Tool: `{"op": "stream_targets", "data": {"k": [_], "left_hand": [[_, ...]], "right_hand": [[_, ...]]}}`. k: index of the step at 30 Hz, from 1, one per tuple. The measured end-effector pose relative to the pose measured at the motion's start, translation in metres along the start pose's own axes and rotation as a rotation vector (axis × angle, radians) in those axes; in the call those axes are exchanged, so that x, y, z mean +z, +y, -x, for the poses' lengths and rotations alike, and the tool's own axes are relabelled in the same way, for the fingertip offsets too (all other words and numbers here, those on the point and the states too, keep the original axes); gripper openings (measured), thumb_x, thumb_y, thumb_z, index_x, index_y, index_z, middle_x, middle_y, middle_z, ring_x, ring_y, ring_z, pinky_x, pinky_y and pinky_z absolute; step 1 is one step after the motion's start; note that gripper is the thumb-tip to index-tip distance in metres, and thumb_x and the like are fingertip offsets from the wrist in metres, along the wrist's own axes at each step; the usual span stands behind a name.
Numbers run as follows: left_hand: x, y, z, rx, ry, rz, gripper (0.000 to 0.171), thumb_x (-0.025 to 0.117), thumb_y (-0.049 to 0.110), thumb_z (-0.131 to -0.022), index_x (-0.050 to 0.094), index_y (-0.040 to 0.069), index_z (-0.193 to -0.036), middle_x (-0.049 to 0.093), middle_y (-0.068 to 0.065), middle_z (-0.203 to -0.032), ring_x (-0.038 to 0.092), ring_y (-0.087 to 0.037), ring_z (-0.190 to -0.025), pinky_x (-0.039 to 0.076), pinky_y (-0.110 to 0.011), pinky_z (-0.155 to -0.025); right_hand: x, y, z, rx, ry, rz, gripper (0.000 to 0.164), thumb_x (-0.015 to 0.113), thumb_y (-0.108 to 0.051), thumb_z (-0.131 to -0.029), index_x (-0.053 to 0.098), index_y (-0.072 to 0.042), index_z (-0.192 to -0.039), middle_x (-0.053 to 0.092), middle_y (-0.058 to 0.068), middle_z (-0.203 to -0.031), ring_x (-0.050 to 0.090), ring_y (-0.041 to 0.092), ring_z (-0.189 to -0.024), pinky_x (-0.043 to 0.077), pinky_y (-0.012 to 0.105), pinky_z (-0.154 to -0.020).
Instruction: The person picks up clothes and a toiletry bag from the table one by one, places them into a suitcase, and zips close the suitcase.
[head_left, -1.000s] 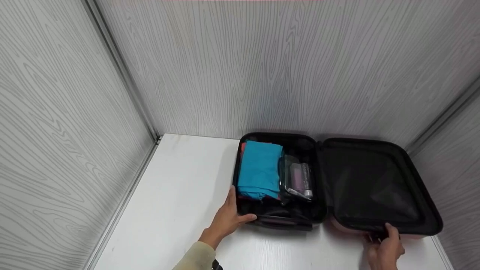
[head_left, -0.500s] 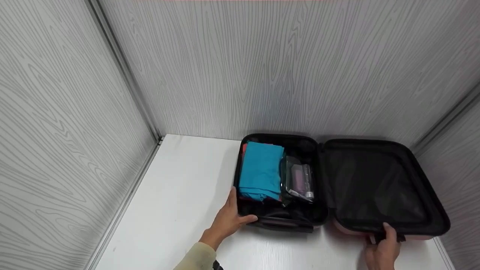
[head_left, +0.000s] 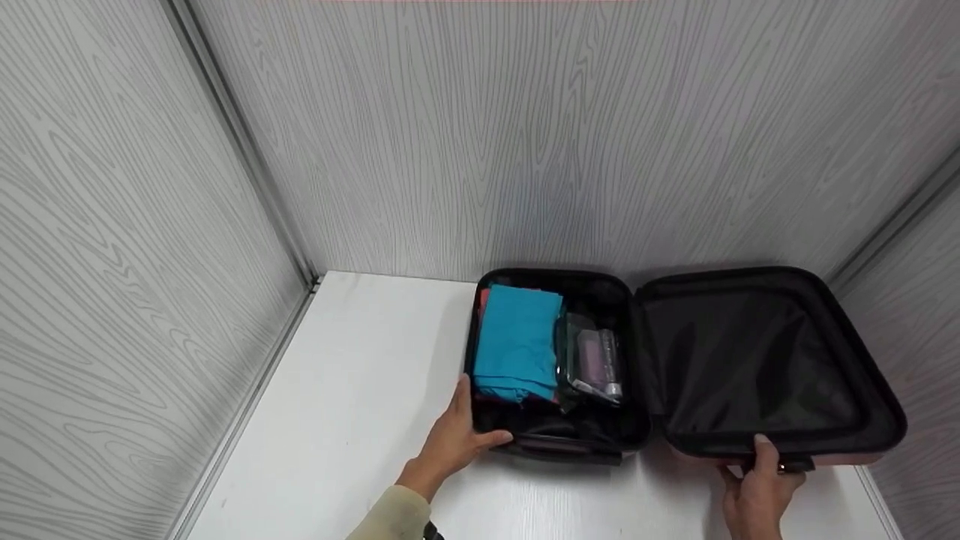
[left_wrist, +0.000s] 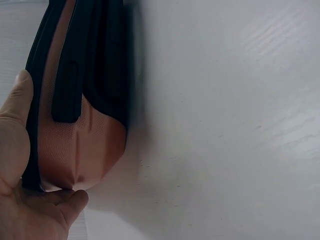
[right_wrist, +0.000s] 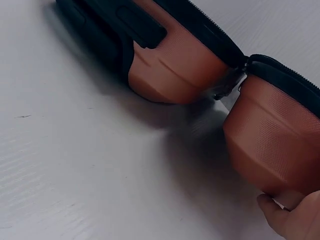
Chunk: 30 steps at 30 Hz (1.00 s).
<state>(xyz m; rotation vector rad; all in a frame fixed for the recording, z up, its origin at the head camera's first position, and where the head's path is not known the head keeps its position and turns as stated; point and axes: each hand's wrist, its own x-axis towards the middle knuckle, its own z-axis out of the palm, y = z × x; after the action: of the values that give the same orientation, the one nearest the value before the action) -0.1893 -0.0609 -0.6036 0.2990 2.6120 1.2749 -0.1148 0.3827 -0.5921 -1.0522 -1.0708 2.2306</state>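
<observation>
A small suitcase with a copper-coloured shell [left_wrist: 90, 135] and black rims lies open. Its packed half [head_left: 592, 426] holds folded blue cloth [head_left: 519, 341], red cloth showing beneath, and a clear black-edged pouch [head_left: 592, 364] with a purple item inside. My left hand [head_left: 454, 442] grips this half's front left corner, thumb on the front rim and fingers along the side. At the other half, the black-lined lid [head_left: 757, 360], my right hand [head_left: 759, 491] holds the front edge, thumb over the rim and fingers below. The lid tilts up a little, its outer side raised.
The suitcase stands on a white table [head_left: 367, 367], close to a grey wood-patterned back wall [head_left: 450, 150]. Side panels rise at left [head_left: 112, 262] and right [head_left: 900, 322], the lid's outer corner near the right one. A carry handle [right_wrist: 142, 27] juts from the packed half's front.
My right hand has moved slightly up and left in the head view, lifting the lid's outer side so it tilts more. My left hand stays at its corner.
</observation>
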Motion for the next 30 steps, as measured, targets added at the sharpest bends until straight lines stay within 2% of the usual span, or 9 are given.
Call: {"op": "stream_targets", "data": {"k": [2, 5, 7, 9, 14, 17, 20, 24, 30], "left_hand": [[0.001, -0.001, 0.0, 0.001, -0.001, -0.002, 0.129, 0.08, 0.06, -0.087, -0.004, 0.009, -0.17, 0.002, -0.016, -0.177, 0.026, -0.042, -0.158, 0.032, -0.058, -0.123], [0.001, -0.001, -0.001, 0.008, 0.003, -0.004, 0.129, 0.081, 0.059, -0.087, -0.003, 0.007, -0.17, 0.004, -0.017, -0.177, 0.027, -0.043, -0.158, 0.032, -0.058, -0.123], [0.002, -0.001, -0.001, 0.007, 0.007, -0.002, 0.129, 0.081, 0.059, -0.087, -0.003, 0.007, -0.17, 0.004, -0.017, -0.177, 0.026, -0.043, -0.158, 0.032, -0.058, -0.124], [0.002, -0.001, -0.001, 0.008, 0.012, 0.003, 0.128, 0.081, 0.058, -0.087, -0.003, 0.007, -0.17, 0.005, -0.017, -0.177, 0.026, -0.042, -0.158, 0.032, -0.058, -0.124], [0.003, -0.001, -0.002, 0.014, 0.019, 0.023, 0.127, 0.081, 0.058, -0.087, -0.002, 0.008, -0.17, 0.004, -0.017, -0.177, 0.024, -0.041, -0.159, 0.031, -0.057, -0.125], [0.003, 0.0, -0.002, 0.017, 0.02, 0.024, 0.127, 0.081, 0.058, -0.087, -0.001, 0.008, -0.17, 0.005, -0.018, -0.177, 0.024, -0.041, -0.16, 0.03, -0.057, -0.125], [0.002, 0.0, 0.0, 0.012, 0.018, 0.022, 0.127, 0.081, 0.058, -0.087, -0.002, 0.008, -0.17, 0.004, -0.017, -0.177, 0.023, -0.04, -0.16, 0.03, -0.057, -0.125], [0.002, 0.0, 0.0, 0.008, 0.013, 0.024, 0.128, 0.081, 0.059, -0.087, -0.002, 0.009, -0.17, 0.003, -0.016, -0.178, 0.021, -0.039, -0.16, 0.029, -0.057, -0.126], [0.004, 0.001, -0.002, 0.019, 0.012, 0.028, 0.127, 0.081, 0.057, -0.088, -0.002, 0.008, -0.17, 0.003, -0.016, -0.177, 0.021, -0.04, -0.16, 0.028, -0.058, -0.126]], "right_hand": [[0.001, 0.0, 0.002, -0.035, 0.004, 0.04, 0.078, 0.07, -0.035, -0.102, 0.009, -0.042, -0.151, 0.04, -0.016, -0.131, 0.05, 0.009, -0.126, 0.038, 0.055, -0.117], [0.004, -0.002, 0.004, -0.121, -0.023, 0.087, 0.076, 0.07, -0.029, -0.102, 0.013, -0.039, -0.152, 0.04, -0.014, -0.132, 0.052, 0.01, -0.124, 0.053, 0.042, -0.099], [0.006, -0.003, 0.006, -0.175, -0.043, 0.1, 0.075, 0.069, -0.024, -0.103, 0.014, -0.037, -0.152, 0.04, -0.012, -0.133, 0.052, 0.011, -0.121, 0.056, 0.032, -0.085], [0.009, -0.004, 0.008, -0.222, -0.057, 0.108, 0.077, 0.069, -0.02, -0.103, 0.013, -0.035, -0.154, 0.04, -0.011, -0.133, 0.053, 0.011, -0.12, 0.057, 0.025, -0.078], [0.015, -0.005, 0.014, -0.325, -0.051, 0.139, 0.081, 0.07, -0.016, -0.101, 0.011, -0.029, -0.155, 0.039, -0.011, -0.134, 0.053, 0.009, -0.12, 0.054, 0.016, -0.088], [0.018, -0.006, 0.016, -0.416, -0.061, 0.16, 0.085, 0.072, -0.013, -0.098, 0.012, -0.024, -0.157, 0.038, -0.009, -0.141, 0.048, 0.009, -0.128, 0.045, 0.016, -0.104], [0.021, -0.006, 0.017, -0.503, -0.064, 0.202, 0.092, 0.075, -0.011, -0.095, 0.011, -0.024, -0.161, 0.035, -0.007, -0.147, 0.042, 0.01, -0.134, 0.036, 0.015, -0.113], [0.025, -0.007, 0.018, -0.595, -0.109, 0.212, 0.097, 0.076, -0.003, -0.091, 0.015, -0.025, -0.163, 0.033, -0.004, -0.153, 0.038, 0.014, -0.141, 0.033, 0.017, -0.118], [0.032, -0.012, 0.024, -0.636, -0.169, 0.266, 0.092, 0.077, 0.004, -0.088, 0.024, -0.021, -0.158, 0.036, -0.005, -0.146, 0.041, 0.012, -0.137, 0.036, 0.016, -0.114]]}}
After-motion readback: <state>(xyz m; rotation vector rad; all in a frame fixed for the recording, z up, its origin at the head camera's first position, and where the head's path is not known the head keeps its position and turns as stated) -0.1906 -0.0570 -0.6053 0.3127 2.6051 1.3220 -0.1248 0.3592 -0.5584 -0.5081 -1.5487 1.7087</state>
